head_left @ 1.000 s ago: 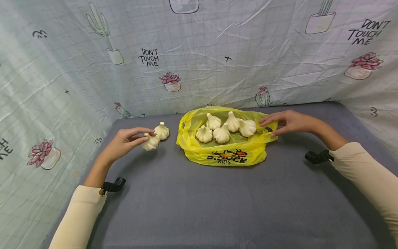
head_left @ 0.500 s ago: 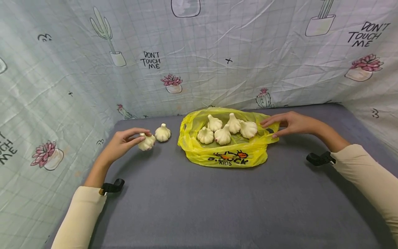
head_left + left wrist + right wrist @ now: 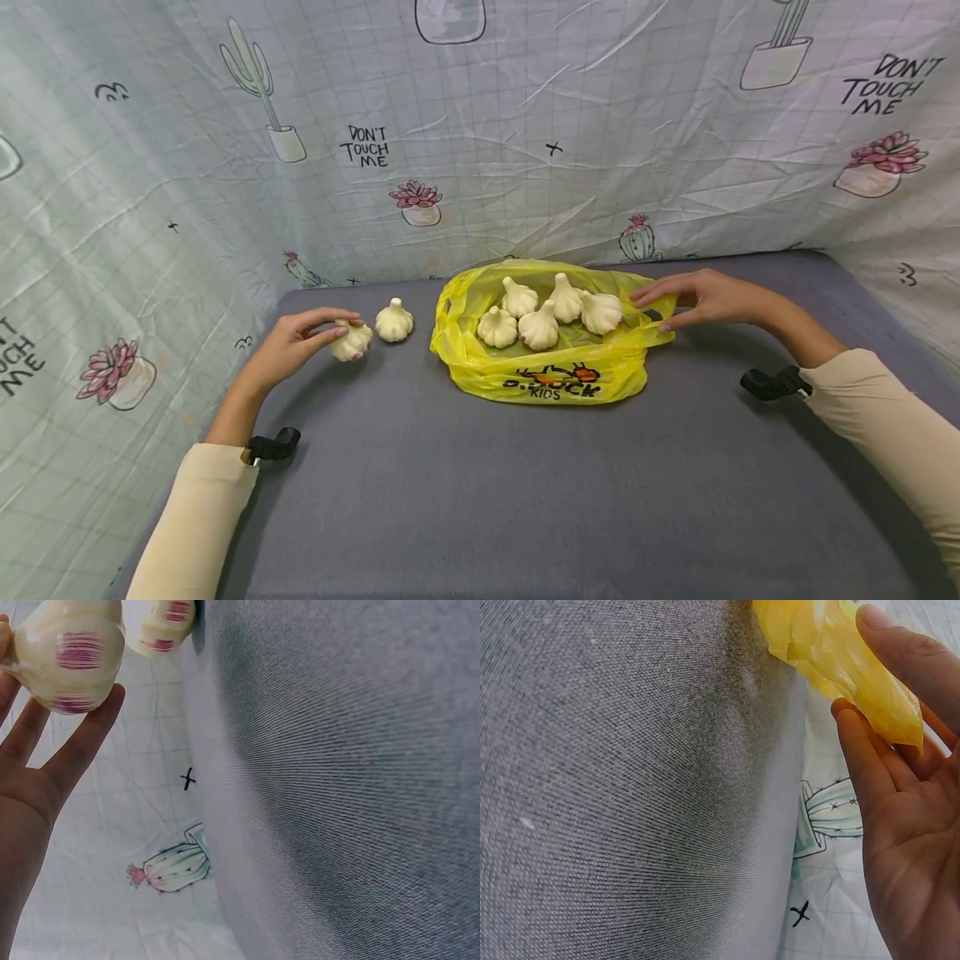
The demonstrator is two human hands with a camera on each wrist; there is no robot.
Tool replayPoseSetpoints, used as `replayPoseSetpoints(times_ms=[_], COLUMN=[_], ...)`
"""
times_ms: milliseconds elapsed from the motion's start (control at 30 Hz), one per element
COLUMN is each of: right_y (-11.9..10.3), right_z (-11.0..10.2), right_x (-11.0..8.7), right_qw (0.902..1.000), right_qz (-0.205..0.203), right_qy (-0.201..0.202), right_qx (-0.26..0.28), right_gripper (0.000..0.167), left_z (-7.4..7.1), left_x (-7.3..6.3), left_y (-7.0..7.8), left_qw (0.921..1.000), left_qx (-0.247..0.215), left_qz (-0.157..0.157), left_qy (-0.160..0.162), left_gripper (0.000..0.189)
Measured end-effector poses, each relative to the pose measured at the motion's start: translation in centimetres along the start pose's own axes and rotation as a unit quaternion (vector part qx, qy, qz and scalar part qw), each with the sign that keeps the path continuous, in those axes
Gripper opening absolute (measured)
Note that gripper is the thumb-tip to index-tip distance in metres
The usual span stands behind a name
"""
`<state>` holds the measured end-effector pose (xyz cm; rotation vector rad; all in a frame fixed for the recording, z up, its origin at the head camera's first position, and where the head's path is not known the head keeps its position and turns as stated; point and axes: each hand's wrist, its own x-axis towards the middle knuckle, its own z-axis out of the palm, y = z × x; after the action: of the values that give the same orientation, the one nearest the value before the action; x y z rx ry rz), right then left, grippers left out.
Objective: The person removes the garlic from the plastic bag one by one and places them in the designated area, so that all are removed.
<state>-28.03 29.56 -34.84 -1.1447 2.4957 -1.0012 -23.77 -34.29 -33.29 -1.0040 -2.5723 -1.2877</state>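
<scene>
One cream garlic bulb [image 3: 352, 342], ribbed + shiny w/ purple streaks, is clamped btwn thumb + fingers of the L hand [image 3: 296, 344], near the surface's far L corner; can't tell if its base touches down. The R hand [image 3: 705, 298] has thumb + fingers on opp. sides of the R rim of a thin yellow plastic bag [image 3: 480, 379] w/ black + orange print, so they're closed loosely on it, mouth facing up.

Handling, my read: grip the bulb round its sides, not just the stem, as it looks smooth + might slip. Lift before any sideways move, since a 2nd cream garlic bulb [image 3: 393, 321] stands upright just beside it, to the R. Only light tension on the rim; thin plastic could drag or fold over the 5 cream garlic bulbs [image 3: 539, 327] grouped inside.

Room: most of it is on the grey cloth-covered surface [image 3: 480, 483] toward the front edge, so swing arms that way. Tighter along the far edge: bag sits close to it, w/ white cactus-print fabric [image 3: 480, 100] right behind. L edge has the same fabric alongside, so mind the L elbow.
</scene>
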Motion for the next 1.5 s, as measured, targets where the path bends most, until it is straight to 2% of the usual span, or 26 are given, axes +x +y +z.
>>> replayPoseSetpoints(times_ms=[367,633,967,1133,1500], right_y=[0.3,0.3,0.8,0.9,0.6], right_z=[0.2,0.4,0.4,0.5,0.5], right_x=[0.0,0.0,-0.1,-0.2,-0.1], right_qw=[1.0,1.0,1.0,1.0,0.9996], right_qz=[-0.009,-0.009,-0.005,-0.001,-0.024], right_qy=[0.003,0.003,0.006,0.005,0.01], right_qx=[-0.001,-0.001,-0.003,0.001,0.008], right_gripper=[0.044,0.043,0.043,0.044,0.044], left_z=[-0.5,-0.5,-0.4,-0.5,-1.1], left_x=[0.6,1.1,1.8,2.1,2.4], left_y=[-0.8,-1.8,-3.0,-3.3,-4.1], left_qw=[0.9998,0.999,0.9975,0.9962,0.9915], left_qx=[0.014,0.021,0.008,0.001,-0.014], left_qz=[-0.013,-0.039,-0.069,-0.086,-0.129], left_qy=[0.005,0.004,0.014,0.008,-0.009], left_gripper=[0.031,0.028,0.026,0.026,0.025])
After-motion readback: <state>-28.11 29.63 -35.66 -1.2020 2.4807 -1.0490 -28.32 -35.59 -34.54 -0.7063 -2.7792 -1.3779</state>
